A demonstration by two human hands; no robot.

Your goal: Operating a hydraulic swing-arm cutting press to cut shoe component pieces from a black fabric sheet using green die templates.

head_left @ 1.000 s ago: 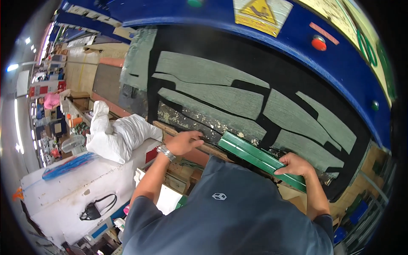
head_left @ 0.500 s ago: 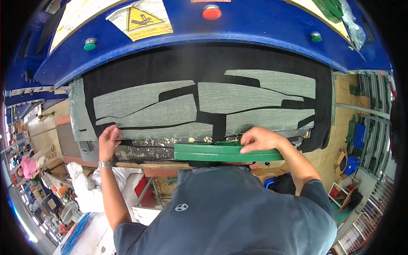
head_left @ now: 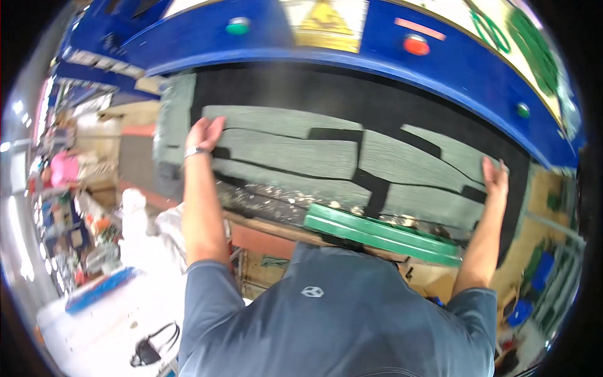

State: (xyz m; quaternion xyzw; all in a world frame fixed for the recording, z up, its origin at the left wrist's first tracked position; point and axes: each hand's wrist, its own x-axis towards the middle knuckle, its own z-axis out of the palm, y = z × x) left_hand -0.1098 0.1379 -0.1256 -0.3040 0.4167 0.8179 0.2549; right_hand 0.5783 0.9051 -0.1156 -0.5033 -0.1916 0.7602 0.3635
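Observation:
A black sheet [head_left: 282, 85] with long curved cut-outs lies over a scored grey-green board [head_left: 301, 154], which shows through the openings. My left hand [head_left: 205, 133], with a metal watch band at the wrist, is at the sheet's left part, thumb and fingers apart. At the right end my right hand [head_left: 496, 177] is over the sheet's edge, fingers spread and slightly blurred. Neither hand visibly grips anything; whether the fingertips touch the sheet is unclear. A long green strip-shaped frame [head_left: 383, 235] rests along the near edge, in front of my body, touched by neither hand.
Beyond the sheet runs a blue machine beam [head_left: 389, 69] with a red button [head_left: 416, 44], green buttons [head_left: 238, 26] and a yellow warning sign [head_left: 326, 25]. White cloth [head_left: 135, 220] and a white table [head_left: 88, 339] are at left. A person in pink [head_left: 65, 168] is farther off.
My right hand has left the green frame and moved far right to the sheet's end. My left hand has moved up along the sheet's left side. The whole view has tilted and shifted.

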